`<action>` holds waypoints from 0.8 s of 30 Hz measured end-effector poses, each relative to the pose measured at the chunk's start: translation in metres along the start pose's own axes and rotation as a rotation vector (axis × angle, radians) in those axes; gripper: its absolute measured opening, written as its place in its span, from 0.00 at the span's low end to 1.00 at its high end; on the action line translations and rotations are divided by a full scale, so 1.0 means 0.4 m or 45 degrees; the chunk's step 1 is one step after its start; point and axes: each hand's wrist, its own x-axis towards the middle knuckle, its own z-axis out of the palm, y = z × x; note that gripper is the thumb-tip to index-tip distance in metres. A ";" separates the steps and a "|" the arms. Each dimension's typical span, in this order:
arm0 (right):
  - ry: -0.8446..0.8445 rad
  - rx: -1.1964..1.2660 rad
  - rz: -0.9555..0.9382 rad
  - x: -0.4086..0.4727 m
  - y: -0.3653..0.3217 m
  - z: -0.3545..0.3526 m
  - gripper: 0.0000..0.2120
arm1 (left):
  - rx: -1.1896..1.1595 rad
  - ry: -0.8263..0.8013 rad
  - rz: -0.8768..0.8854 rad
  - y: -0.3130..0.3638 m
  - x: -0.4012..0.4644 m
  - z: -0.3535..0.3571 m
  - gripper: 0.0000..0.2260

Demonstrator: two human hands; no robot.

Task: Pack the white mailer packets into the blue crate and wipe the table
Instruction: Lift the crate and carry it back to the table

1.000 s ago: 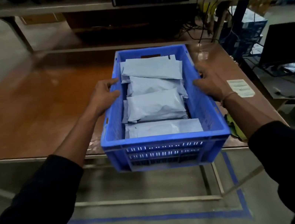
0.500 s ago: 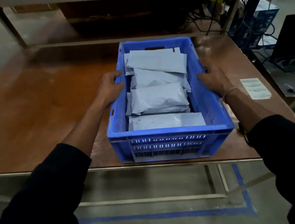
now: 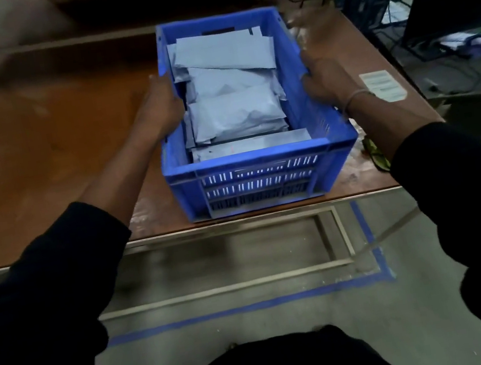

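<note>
- Both hands grip the blue crate (image 3: 256,160): left hand (image 3: 161,106) curls over its left rim, right hand (image 3: 325,80) over its right.
- White mailer packets (image 3: 235,110) fill it.
- Crate now sits fully on the brown table (image 3: 36,146), farther in than before.

I am seeing a bright blue crate (image 3: 259,179) holding white packets (image 3: 235,113) on a shiny brown table (image 3: 34,137).

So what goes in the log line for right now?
both hands grip blue plastic crate sides | left hand | right hand | white mailer packets inside | on brown table
</note>
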 end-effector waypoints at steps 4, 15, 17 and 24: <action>-0.055 -0.007 -0.026 -0.020 0.001 -0.013 0.30 | 0.166 -0.062 -0.028 0.012 -0.028 0.013 0.21; -0.187 -0.131 -0.151 -0.065 0.028 -0.054 0.19 | 0.203 0.092 -0.088 0.096 -0.155 0.035 0.31; -0.178 -0.138 -0.145 -0.073 0.024 -0.058 0.18 | 0.190 0.094 -0.090 0.098 -0.168 0.033 0.31; -0.132 -0.167 0.005 -0.097 -0.017 -0.056 0.27 | 0.245 0.026 -0.080 0.116 -0.186 0.001 0.26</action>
